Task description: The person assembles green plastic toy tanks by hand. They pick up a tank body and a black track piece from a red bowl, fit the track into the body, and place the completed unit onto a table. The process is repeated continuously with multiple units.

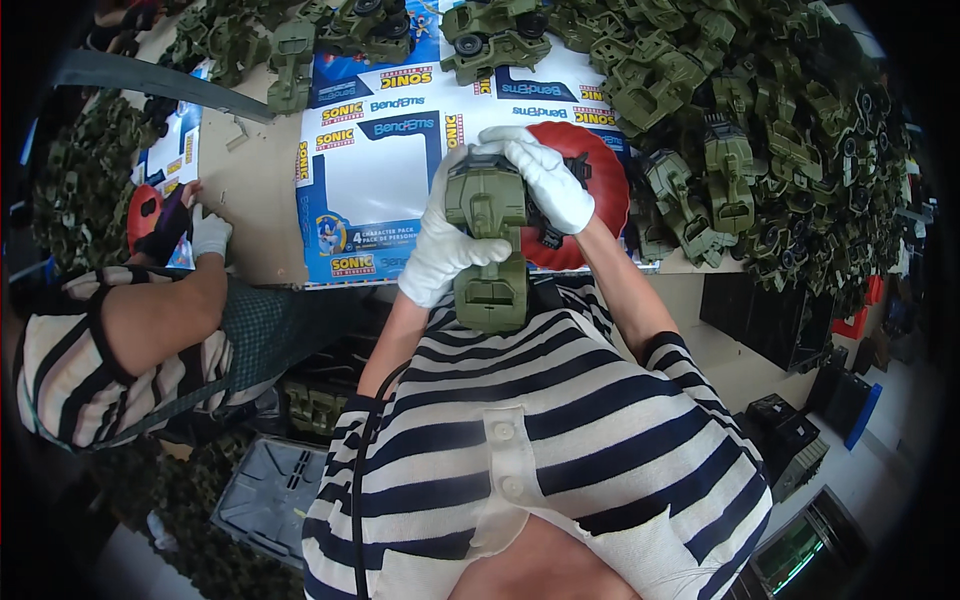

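Note:
My left hand, in a white glove, is wrapped round the side of an olive-green toy vehicle, thumb across its body. The vehicle is held upright on end close to my chest, over the table's front edge. My right hand, also gloved, bends over the vehicle's far end with its fingers closed against it. Whether a small part sits under those fingers is hidden. Just behind my right hand lies a red scalloped dish with black small parts in it.
Printed blue-and-white card sheets cover the table. Green toy vehicles pile up at the right and along the back. A grey bar crosses at left. A co-worker's gloved hand works beside another red dish. A grey crate stands below.

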`<act>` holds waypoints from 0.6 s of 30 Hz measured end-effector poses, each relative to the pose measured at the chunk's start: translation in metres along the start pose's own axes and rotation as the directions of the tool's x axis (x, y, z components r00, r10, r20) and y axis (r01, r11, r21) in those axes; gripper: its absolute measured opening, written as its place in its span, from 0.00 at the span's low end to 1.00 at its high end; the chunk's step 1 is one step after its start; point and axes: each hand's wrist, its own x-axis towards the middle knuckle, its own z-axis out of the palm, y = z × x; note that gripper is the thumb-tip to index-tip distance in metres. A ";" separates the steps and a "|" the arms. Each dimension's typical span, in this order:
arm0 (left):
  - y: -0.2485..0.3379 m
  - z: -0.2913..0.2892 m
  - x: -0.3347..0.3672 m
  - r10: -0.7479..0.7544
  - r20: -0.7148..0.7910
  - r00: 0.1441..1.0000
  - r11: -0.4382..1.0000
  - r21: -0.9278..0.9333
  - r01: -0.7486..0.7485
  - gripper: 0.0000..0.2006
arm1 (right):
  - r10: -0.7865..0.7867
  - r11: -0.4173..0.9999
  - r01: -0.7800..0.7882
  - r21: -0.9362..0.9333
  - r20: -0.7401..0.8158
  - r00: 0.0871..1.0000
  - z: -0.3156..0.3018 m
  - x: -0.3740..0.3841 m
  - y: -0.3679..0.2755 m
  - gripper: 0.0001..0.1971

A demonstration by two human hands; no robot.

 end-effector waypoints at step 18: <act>0.005 -0.041 -0.002 0.204 -0.145 0.968 0.954 0.253 -0.163 0.47 | -0.342 0.908 0.255 -0.331 -0.238 0.909 0.080 0.003 0.007 0.17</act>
